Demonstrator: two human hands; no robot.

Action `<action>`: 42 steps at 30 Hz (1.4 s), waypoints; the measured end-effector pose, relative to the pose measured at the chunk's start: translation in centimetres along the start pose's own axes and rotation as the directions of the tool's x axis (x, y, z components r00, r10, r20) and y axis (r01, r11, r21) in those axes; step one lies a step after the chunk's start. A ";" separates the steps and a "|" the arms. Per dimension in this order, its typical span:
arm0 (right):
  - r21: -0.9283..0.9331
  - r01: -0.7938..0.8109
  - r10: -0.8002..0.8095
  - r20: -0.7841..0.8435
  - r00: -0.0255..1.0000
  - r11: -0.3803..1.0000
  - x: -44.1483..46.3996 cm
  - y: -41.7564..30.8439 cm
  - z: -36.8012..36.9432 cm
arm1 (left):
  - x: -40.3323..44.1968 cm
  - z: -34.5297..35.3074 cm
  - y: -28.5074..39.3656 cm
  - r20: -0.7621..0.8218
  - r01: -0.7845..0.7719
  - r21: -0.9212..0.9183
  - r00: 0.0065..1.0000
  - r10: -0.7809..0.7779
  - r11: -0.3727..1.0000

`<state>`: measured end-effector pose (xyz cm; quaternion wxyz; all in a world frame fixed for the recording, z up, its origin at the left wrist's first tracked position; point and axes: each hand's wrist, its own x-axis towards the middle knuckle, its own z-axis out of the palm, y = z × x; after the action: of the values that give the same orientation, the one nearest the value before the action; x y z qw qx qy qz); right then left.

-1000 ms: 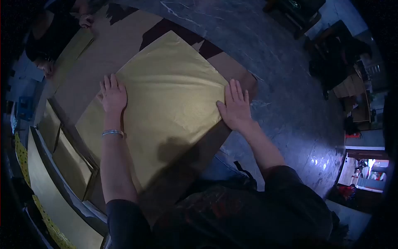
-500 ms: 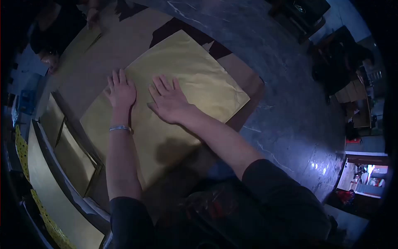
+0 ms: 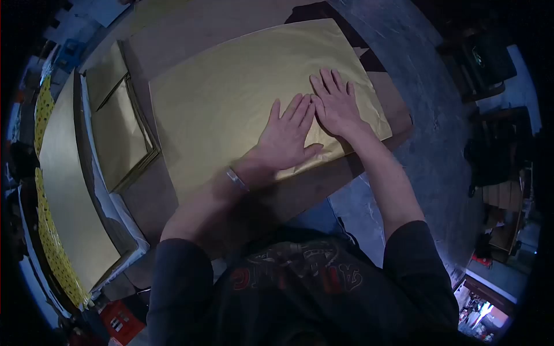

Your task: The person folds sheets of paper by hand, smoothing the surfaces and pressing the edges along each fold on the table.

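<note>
A large gold sheet (image 3: 231, 86) lies flat on the brown work table, with wrinkles along its right part. My left hand (image 3: 285, 135) rests palm down on the sheet, fingers stretched out and thumb apart; a silvery bracelet circles that wrist. Just to its right, my right hand (image 3: 336, 106) presses flat on the sheet near its right end, fingers spread. The fingertips of the left hand meet the side of the right hand. What lies under the sheet is hidden.
Folded gold sheets (image 3: 121, 132) lie in a stack left of the large sheet. Farther left are a long gold panel (image 3: 69, 173) and a yellow patterned strip (image 3: 55, 242). A dark maroon piece (image 3: 314, 12) shows beyond the sheet. A red box (image 3: 121, 323) stands low left.
My view has turned, so the sheet appears rotated. My left hand has slid across the sheet to beside my right hand, which now lies nearer the right end. The co-worker has left view.
</note>
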<state>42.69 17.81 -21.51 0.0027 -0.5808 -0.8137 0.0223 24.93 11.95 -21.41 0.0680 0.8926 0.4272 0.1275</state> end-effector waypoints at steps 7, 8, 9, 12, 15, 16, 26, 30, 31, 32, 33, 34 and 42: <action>-0.038 -0.030 0.031 0.024 0.999 0.999 0.2 -0.1 0.4 | -4.2 0.1 3.6 0.134 -0.277 -0.082 0.949 0.286 0.957; -0.057 -0.026 0.027 0.028 0.999 0.998 0.2 -0.2 0.1 | -4.3 -0.1 3.6 0.128 -0.296 -0.101 0.943 0.308 0.950; -0.072 -0.016 0.018 0.030 0.999 0.997 0.2 -0.3 -0.1 | -4.4 -0.3 3.7 0.124 -0.310 -0.118 0.938 0.324 0.943; -0.032 0.014 -0.015 -0.036 0.999 0.999 0.3 0.3 0.6 | -5.3 -0.1 3.0 0.016 -0.105 -0.177 0.994 0.109 0.979; -0.060 0.016 -0.018 -0.030 0.999 0.998 0.5 0.5 0.8 | -8.0 -0.8 1.3 -0.056 0.225 -0.084 0.972 -0.230 0.971; -0.060 0.033 -0.035 -0.031 0.999 0.998 0.6 0.5 0.8 | -9.6 -1.0 0.7 -0.100 0.359 -0.032 0.927 -0.360 0.933; -0.003 -0.026 0.026 0.056 0.998 1.000 0.5 -0.6 -0.5 | -21.8 -4.9 -0.6 -0.220 0.710 0.010 0.689 -0.691 0.705; 0.059 0.208 -0.211 0.049 0.976 0.976 0.1 -5.5 -1.1 | -20.9 -6.3 -0.5 -0.306 0.715 -0.060 0.651 -0.694 0.697; 0.094 0.270 -0.275 0.055 0.960 0.958 -0.1 -6.9 -1.3 | -20.3 -6.4 -0.7 -0.361 0.732 -0.066 0.616 -0.700 0.678; 0.127 0.332 -0.341 0.059 0.938 0.935 -0.1 -7.9 -1.6 | -19.0 -6.3 -1.6 -0.466 0.659 -0.114 0.626 -0.626 0.744; 0.166 0.409 -0.414 -0.003 0.910 0.897 -0.2 -8.5 -1.6 | -17.2 -6.5 -2.3 -0.450 0.629 -0.154 0.642 -0.621 0.762; 0.202 0.449 -0.453 -0.030 0.891 0.870 -0.1 -8.9 -1.6 | -15.0 -6.7 -3.0 -0.434 0.598 -0.194 0.658 -0.615 0.778; 0.193 0.427 -0.343 -0.355 0.870 0.883 2.3 -5.5 -1.4 | -2.1 -5.4 -8.3 -0.195 0.624 -0.115 0.749 -0.633 0.773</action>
<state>36.81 18.30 -19.93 0.2125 -0.3956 -0.8927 0.0382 15.96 15.60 -18.52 0.0776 0.6752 0.7042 0.2056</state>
